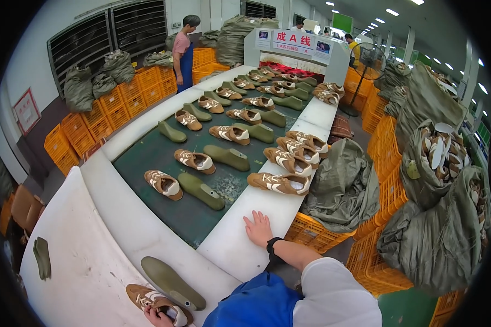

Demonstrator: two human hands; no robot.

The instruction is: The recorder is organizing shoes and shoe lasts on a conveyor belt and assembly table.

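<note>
At the lower edge my left hand [157, 318] has its fingers curled at the collar of a brown and white sneaker [142, 296], gripping it on the white side table. Right beside that sneaker lies an olive-green shoe last [172, 280]. My right hand [259, 228], with a black band at the wrist, rests flat with fingers spread on the white ledge of the conveyor and holds nothing. Just beyond it, several matching sneakers [278, 183] stand in a row along the ledge. Another green last [41, 257] lies alone at the table's left.
The dark green conveyor belt [153, 163] carries several sneakers and lasts in pairs. Orange crates [316, 231] and grey-green sacks [343, 182] crowd the right side. A fan [370, 62] stands farther back. A person in a blue apron [184, 60] stands across the belt.
</note>
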